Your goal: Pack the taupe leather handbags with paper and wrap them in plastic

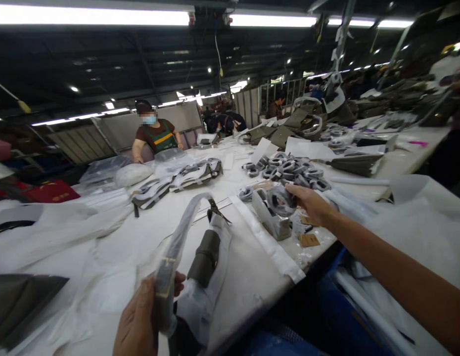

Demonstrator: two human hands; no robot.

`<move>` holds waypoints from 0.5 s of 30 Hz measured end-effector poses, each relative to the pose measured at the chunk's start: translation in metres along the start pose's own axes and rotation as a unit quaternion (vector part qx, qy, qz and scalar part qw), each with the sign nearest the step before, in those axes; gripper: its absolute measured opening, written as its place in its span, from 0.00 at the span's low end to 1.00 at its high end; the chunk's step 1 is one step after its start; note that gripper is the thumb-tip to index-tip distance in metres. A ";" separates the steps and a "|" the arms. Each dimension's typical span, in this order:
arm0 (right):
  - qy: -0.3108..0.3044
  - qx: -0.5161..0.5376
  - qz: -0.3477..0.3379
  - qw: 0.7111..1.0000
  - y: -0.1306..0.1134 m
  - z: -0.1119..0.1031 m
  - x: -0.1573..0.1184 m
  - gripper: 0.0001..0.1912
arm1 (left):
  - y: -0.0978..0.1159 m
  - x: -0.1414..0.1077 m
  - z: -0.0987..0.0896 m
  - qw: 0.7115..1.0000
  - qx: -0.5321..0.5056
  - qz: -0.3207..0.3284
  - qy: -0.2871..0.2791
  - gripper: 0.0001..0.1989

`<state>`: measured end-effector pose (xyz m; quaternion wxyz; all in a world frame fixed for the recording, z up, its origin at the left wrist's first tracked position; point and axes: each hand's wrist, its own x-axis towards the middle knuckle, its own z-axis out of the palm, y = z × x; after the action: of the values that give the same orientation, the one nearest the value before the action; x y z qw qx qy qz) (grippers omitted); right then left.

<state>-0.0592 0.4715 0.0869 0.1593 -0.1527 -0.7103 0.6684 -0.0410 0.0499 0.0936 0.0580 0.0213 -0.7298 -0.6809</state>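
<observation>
My left hand (143,309) is closed round the lower end of a wrapped strap (185,225), near its buckle. That strap arches over a dark olive bag (205,257) partly covered in white wrapping, at the table's near edge. On the right, my right hand (311,202) pinches a coiled, plastic-wrapped strap (281,200) between thumb and fingers. This coil is at a grey open box (276,225). Brown tags (308,240) lie beside the box. A pile of similar coiled straps (289,168) sits just beyond my right hand.
White sheeting (85,247) covers the left of the table. Flat wrapped pieces (178,180) lie mid-table, with olive bags (289,128) heaped behind. A masked person (159,133) stands across the table. A blue bin (337,306) is below the near edge.
</observation>
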 end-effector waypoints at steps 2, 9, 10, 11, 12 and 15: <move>-0.074 0.158 0.141 0.974 0.000 0.032 -0.028 0.18 | 0.004 -0.002 -0.002 0.999 0.002 0.011 -0.031 0.28; -0.312 0.318 0.197 0.873 0.001 0.125 -0.096 0.26 | 0.008 -0.001 -0.008 0.993 -0.025 0.042 -0.104 0.24; -0.318 0.310 0.185 0.877 -0.001 0.136 -0.101 0.31 | 0.010 0.000 -0.009 0.993 -0.021 0.047 -0.105 0.23; -0.319 0.306 0.176 0.880 -0.004 0.148 -0.104 0.33 | 0.012 0.001 -0.009 0.993 -0.015 0.053 -0.105 0.23; -0.317 0.309 0.172 0.880 -0.008 0.159 -0.107 0.33 | 0.014 0.002 -0.010 0.992 -0.012 0.060 -0.106 0.22; -0.321 0.344 0.174 0.865 -0.018 0.188 -0.110 0.25 | 0.020 0.006 -0.011 0.990 -0.032 0.063 -0.124 0.22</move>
<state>-0.0404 0.2538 0.0919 -0.1542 0.0136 -0.4091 0.8992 -0.0451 0.0402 0.1147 0.0107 -0.1109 -0.7091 -0.6963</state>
